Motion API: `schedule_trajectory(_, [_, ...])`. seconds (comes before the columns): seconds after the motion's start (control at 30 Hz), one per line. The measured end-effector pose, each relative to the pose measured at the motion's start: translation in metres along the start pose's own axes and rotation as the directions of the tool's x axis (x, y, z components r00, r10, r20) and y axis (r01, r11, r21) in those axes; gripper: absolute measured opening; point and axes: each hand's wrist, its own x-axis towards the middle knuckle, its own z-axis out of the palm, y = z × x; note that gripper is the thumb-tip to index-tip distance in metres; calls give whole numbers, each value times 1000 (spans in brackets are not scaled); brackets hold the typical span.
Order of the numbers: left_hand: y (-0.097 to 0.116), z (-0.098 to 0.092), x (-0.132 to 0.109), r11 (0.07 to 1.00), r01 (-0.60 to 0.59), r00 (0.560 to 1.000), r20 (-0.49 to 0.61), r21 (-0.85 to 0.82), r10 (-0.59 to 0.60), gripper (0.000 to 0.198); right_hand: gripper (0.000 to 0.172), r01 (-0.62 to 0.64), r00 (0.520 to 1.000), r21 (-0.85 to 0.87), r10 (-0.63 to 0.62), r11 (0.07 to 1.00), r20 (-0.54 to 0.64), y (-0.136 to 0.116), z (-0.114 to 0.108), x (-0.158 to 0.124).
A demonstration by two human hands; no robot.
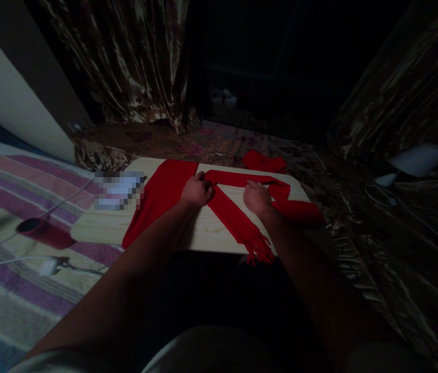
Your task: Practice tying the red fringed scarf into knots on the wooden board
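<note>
A long red scarf [230, 210] with a fringed end lies folded in strips across a pale wooden board [104, 225]. My left hand [196, 190] rests on the scarf where a fold meets the wide red part, fingers curled and pinching the cloth. My right hand [257, 198] presses down on the scarf's upper strip, fingers bent onto the fabric. The fringe [260, 251] hangs at the board's near edge. A second red cloth piece [264, 161] lies just beyond the board.
A striped blanket [5, 290] covers the left, with white cables [28, 259], a white plug [49, 266] and a dark red cylinder [44, 231] on it. Shiny brown curtains [126, 67] hang behind. A white object [419, 158] and cord lie at right.
</note>
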Motion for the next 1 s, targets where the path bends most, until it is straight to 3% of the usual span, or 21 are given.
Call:
schedule_trajectory(0.13, [-2,3,-1,1000,-3,1000,-19,-28,2,48,46,-29,999,21,28,999,47,2,2,0])
schedule_trajectory(0.33, [-1,2,-2,999,-8,1000,-19,-46,7,48,50,43,994,76,-51,996,101,6,7,5])
schedule_trajectory(0.5, [5,-6,-3,999,41,998,41,-31,-39,48,55,44,999,113,-45,993,7,4,5,3])
schedule_trajectory(0.7, [5,-6,-3,999,26,995,97,40,-30,50,62,-62,993,127,75,990,-95,3,8,1])
schedule_trajectory(0.9, [7,-6,0,980,122,977,155,160,-147,58,50,-119,993,110,115,987,39,5,12,1])
schedule_trajectory(1.0, [2,-6,2,971,170,941,266,166,-210,65,49,-105,994,91,101,990,43,6,12,1])
